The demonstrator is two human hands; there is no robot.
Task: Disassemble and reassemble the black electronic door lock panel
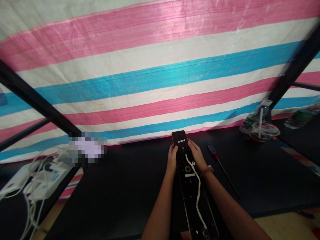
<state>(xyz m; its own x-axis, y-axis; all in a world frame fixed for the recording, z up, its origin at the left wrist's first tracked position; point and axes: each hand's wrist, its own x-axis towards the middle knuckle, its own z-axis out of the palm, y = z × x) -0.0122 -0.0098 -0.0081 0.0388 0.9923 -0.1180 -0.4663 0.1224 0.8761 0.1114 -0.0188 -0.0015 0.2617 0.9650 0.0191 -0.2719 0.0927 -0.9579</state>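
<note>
Both of my hands hold a long, narrow black panel [183,181], which looks like a door-lock panel, near its far end. My left hand [172,156] closes on the left edge, its thumb on top. On the opposite edge, my right hand [197,154] grips with its thumb on the face too; a bracelet circles that wrist. A white cable [199,193] runs lengthwise over the panel's face, past small white labels and a round fitting. To the right of my right hand lies a screwdriver [216,156] with a purple and red handle and a long dark shaft.
The black table [120,186] extends to both sides. At the right back stand a plastic cup with a straw [262,130] and a bottle [250,120]; another bottle [302,115] lies farther right. White cables and boxes [47,181] crowd the left. Behind hangs a striped sheet [160,76] between black posts.
</note>
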